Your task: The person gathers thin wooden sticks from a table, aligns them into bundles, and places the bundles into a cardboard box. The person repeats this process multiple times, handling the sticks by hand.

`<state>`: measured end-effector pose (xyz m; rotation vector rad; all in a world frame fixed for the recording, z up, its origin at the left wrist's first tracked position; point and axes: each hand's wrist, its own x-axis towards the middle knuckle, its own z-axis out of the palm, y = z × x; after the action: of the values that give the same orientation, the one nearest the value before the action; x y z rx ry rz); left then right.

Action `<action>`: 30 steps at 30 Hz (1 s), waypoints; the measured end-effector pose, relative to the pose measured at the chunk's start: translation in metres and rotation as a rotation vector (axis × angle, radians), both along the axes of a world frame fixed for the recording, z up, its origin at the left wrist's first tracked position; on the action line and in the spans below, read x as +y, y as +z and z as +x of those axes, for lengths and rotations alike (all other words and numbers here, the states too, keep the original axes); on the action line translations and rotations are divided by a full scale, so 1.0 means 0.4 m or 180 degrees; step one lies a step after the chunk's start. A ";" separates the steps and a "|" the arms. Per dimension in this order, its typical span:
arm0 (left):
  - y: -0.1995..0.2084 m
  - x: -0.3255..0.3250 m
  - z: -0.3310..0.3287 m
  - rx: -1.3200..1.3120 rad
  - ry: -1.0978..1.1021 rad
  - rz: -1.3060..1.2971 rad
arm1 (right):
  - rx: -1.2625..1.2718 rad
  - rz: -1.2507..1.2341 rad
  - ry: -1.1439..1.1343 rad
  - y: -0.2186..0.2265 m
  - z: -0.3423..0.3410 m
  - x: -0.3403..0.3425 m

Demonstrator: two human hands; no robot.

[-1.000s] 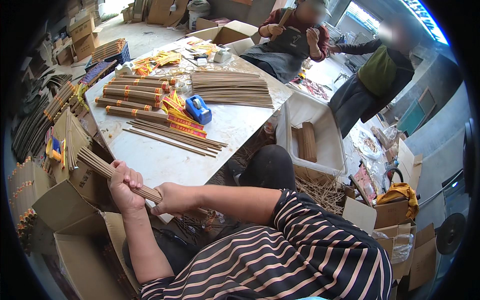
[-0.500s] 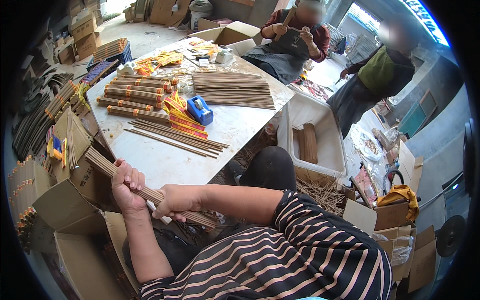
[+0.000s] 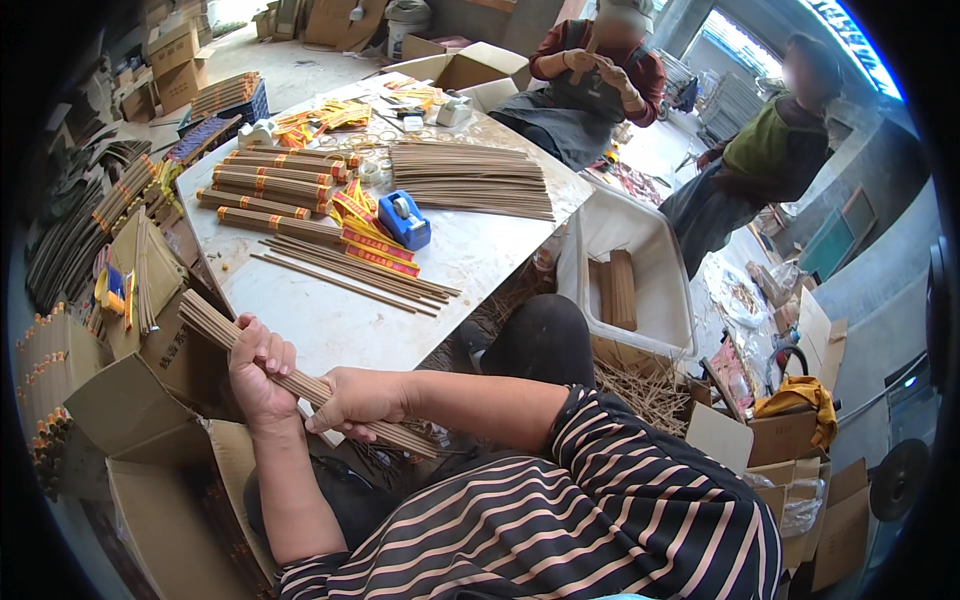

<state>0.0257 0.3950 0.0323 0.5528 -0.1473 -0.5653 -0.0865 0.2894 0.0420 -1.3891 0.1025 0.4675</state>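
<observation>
A: Hands?
B: L hand (image 3: 263,370) clenched round brown stick bundle (image 3: 207,319), upper part. R hand (image 3: 355,402) grasping same, lower down.
A: Bundle pos.?
B: Held slantwise, upper end to L, lower end past R hand, by near corner of white table (image 3: 345,340).
A: On table?
B: Loose sticks (image 3: 345,272) nearest hands. Behind: red/yel. paper strips (image 3: 378,254), blue tape dispenser (image 3: 405,222) just beside. Banded rolls (image 3: 268,188) stacked to L; flat spread of sticks (image 3: 470,180) to R.
A: Round abt?
B: White bin (image 3: 665,290) R of table, w/ stick clusters (image 3: 620,288) inside. Open carton (image 3: 155,500) lower L. Far side: seated co-worker (image 3: 590,110), both hands up at brown item, kind unclear; 2nd co-worker (image 3: 752,150), green top, standing.
</observation>
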 end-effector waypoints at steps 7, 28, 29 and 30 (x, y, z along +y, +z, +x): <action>-0.018 -0.020 0.011 0.0364 0.0778 0.0792 | -0.0579 -0.2618 -0.0520 -0.038 0.016 0.020; 0.000 -0.016 0.002 0.0176 0.0182 0.0066 | 0.0303 -0.0080 0.0194 -0.010 -0.001 -0.016; -0.001 -0.027 -0.005 0.0254 0.0388 0.0384 | 0.0000 -0.0868 -0.0087 -0.030 0.002 -0.010; 0.002 -0.045 -0.015 0.0333 0.0593 0.0700 | -0.0307 -0.1655 -0.0371 -0.060 0.007 -0.006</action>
<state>0.0196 0.3770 0.0330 0.7404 0.0665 -0.4298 -0.0837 0.2869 0.0179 -1.9008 0.2374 0.2836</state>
